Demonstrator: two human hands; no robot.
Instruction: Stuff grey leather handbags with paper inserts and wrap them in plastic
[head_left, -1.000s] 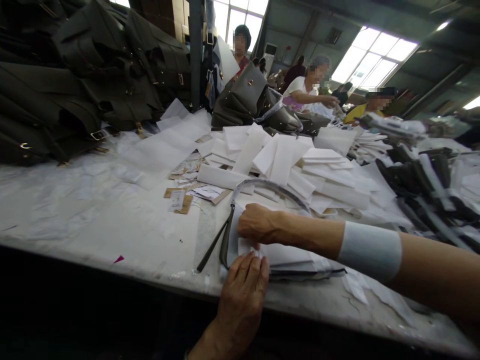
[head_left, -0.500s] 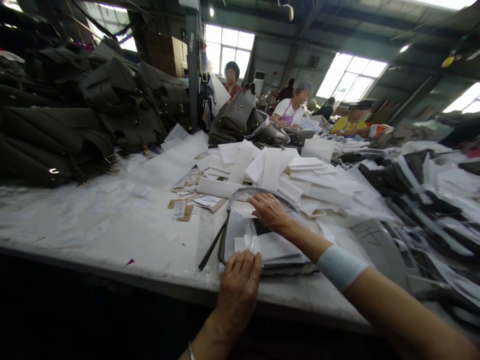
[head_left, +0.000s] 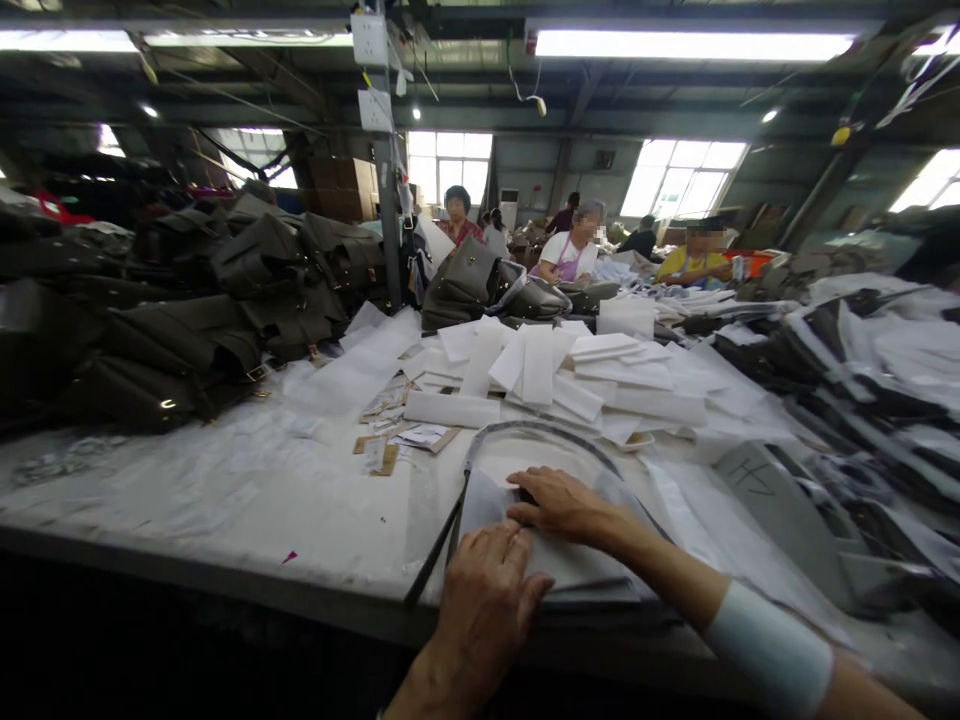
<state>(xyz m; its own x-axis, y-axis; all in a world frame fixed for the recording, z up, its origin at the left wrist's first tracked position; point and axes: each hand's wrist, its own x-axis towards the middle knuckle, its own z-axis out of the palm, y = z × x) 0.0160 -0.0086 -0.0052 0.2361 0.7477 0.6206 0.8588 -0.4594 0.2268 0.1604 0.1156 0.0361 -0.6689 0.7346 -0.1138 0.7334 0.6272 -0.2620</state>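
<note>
A flat dark bag (head_left: 577,592) lies at the table's front edge, covered by white sheets, its wrapped grey handle (head_left: 551,424) arching away from me. A loose dark strap (head_left: 433,556) hangs off its left side. My left hand (head_left: 487,590) rests on the near left part, fingers forward and thumb spread to the right. Beyond it, my right hand (head_left: 559,503) lies over the white sheet with fingers stretched to the left. Both hands nearly meet over the middle of the bag. Whatever is under the fingers is hidden.
White foam or paper pieces (head_left: 540,370) are heaped behind the bag. Brown cards and tags (head_left: 386,450) lie left of them. Dark handbags (head_left: 195,340) pile up at far left, and wrapped dark parts (head_left: 847,370) at right. Several people (head_left: 574,250) work across the table.
My left thumb has spread out to the right, and the clear plastic that was at its fingers no longer shows. My right hand has come closer to the left. The view has tilted up.
</note>
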